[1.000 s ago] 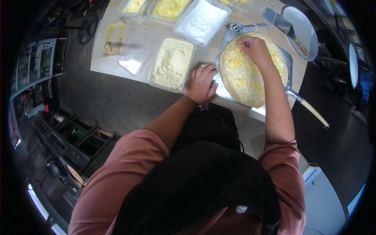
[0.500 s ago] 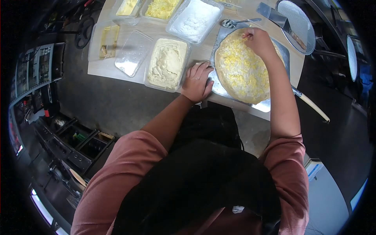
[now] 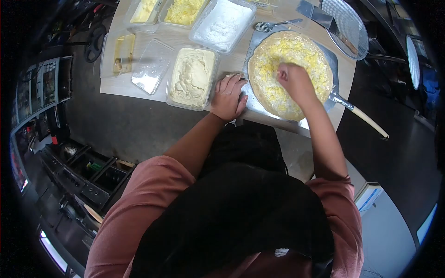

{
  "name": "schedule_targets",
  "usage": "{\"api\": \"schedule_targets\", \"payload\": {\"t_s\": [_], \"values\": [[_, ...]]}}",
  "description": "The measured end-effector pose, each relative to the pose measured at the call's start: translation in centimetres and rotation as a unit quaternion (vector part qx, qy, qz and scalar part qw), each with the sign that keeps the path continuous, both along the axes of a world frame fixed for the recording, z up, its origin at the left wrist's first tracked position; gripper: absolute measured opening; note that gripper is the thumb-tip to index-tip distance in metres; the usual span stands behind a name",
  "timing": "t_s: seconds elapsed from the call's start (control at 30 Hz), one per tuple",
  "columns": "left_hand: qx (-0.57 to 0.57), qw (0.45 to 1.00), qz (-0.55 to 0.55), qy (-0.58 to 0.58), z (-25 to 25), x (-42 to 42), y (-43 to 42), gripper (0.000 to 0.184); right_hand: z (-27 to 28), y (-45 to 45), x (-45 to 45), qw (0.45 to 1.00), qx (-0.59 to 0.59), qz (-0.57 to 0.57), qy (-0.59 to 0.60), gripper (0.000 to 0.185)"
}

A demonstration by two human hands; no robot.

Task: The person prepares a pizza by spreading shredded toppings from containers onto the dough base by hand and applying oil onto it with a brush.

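My right hand [image 3: 295,84] is closed in a pinch just above a round pizza [image 3: 308,53]. Its fingertips hide whatever is between them. Yellow and white shredded cheese covers the pizza up to a bare rim of dough. Under it is a metal pizza peel, whose pale handle [image 3: 364,118] sticks out to the right past the table edge. My left hand [image 3: 228,96] rests flat near the front edge of the table, fingers stretched out, between the pizza and a plastic tub of creamy pale dough or spread [image 3: 192,78].
Behind stand a tub of white flour-like powder [image 3: 223,24] and a tub of shredded cheese [image 3: 183,10]. A clear lid [image 3: 152,67] lies at left. A spoon [image 3: 265,27], a broad metal scraper [image 3: 315,14] and a mesh strainer [image 3: 350,23] are at the back right.
My right hand has moved from the pizza's far edge towards its middle, still pinched. My left hand keeps its place on the table. The whole view has shifted slightly.
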State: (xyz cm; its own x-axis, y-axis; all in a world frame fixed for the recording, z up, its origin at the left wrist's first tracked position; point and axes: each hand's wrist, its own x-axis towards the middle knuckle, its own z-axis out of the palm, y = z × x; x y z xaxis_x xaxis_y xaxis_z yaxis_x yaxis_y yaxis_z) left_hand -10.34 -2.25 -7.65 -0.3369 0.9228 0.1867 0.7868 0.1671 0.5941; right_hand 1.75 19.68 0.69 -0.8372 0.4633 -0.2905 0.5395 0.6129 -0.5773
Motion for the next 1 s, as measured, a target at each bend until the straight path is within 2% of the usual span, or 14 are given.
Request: {"api": "schedule_targets", "payload": {"t_s": [0.07, 0.17, 0.27, 0.3, 0.37, 0.4, 0.47, 0.53, 0.63, 0.73, 0.83, 0.9, 0.93, 1.0], "values": [[-0.007, 1.000, 0.000, 0.003, 0.0, 0.0, -0.1, 0.046, -1.0, -1.1, 1.0, 1.000, 0.022, -0.003, 0.004, 0.015], [-0.015, 1.000, 0.002, 0.005, 0.3, 0.0, -0.1, 0.046, -2.2, -1.1, 2.6, 0.994, 0.067, 0.032, 0.077, 0.016], [-0.003, 1.000, -0.005, -0.010, -0.2, -0.1, -0.2, 0.047, 0.9, 1.6, 0.5, 0.992, -0.009, -0.025, 0.120, 0.016], [-0.003, 1.000, -0.004, -0.011, -0.2, -0.1, -0.2, 0.047, 2.4, 3.0, -1.4, 0.993, -0.021, -0.071, 0.092, 0.016], [-0.005, 1.000, -0.003, -0.013, -0.1, -0.1, -0.2, 0.046, 2.9, 6.8, -5.5, 0.976, 0.086, -0.071, 0.189, 0.017], [-0.001, 1.000, 0.001, -0.014, 0.0, -0.1, -0.2, 0.046, 2.6, 9.3, -8.0, 0.972, 0.089, -0.064, 0.210, 0.019], [-0.006, 1.000, 0.004, -0.014, 0.0, -0.1, -0.3, 0.047, 2.0, 13.1, -13.1, 0.969, 0.159, -0.016, 0.188, 0.020], [0.006, 1.000, 0.012, -0.014, -0.4, 0.0, -0.2, 0.046, -1.0, 16.7, -17.7, 0.974, 0.134, 0.064, 0.171, 0.022], [-0.010, 1.000, 0.015, -0.011, -0.4, -0.1, -0.3, 0.046, -4.1, 18.1, -21.6, 0.971, 0.096, 0.201, 0.086, 0.025], [-0.008, 1.000, 0.015, -0.014, -0.2, -0.3, -0.1, 0.046, -6.2, 17.3, -23.3, 0.962, 0.124, 0.239, 0.051, 0.029], [-0.014, 0.999, 0.025, -0.028, -0.2, 0.0, -0.2, 0.046, -6.8, 17.5, -24.0, 0.947, 0.137, 0.287, 0.040, 0.023], [-0.005, 0.999, 0.022, -0.032, -0.2, 0.0, -0.1, 0.045, -9.9, 18.7, -25.9, 0.951, 0.163, 0.261, -0.031, 0.028], [-0.012, 0.999, 0.021, -0.026, 0.0, 0.1, -0.1, 0.045, -6.9, 17.8, -24.0, 0.970, 0.141, 0.185, 0.077, 0.024], [-0.017, 1.000, 0.023, -0.012, 0.3, 0.1, 0.0, 0.046, -5.9, 17.9, -23.8, 0.986, 0.115, 0.099, 0.070, 0.027]]}}
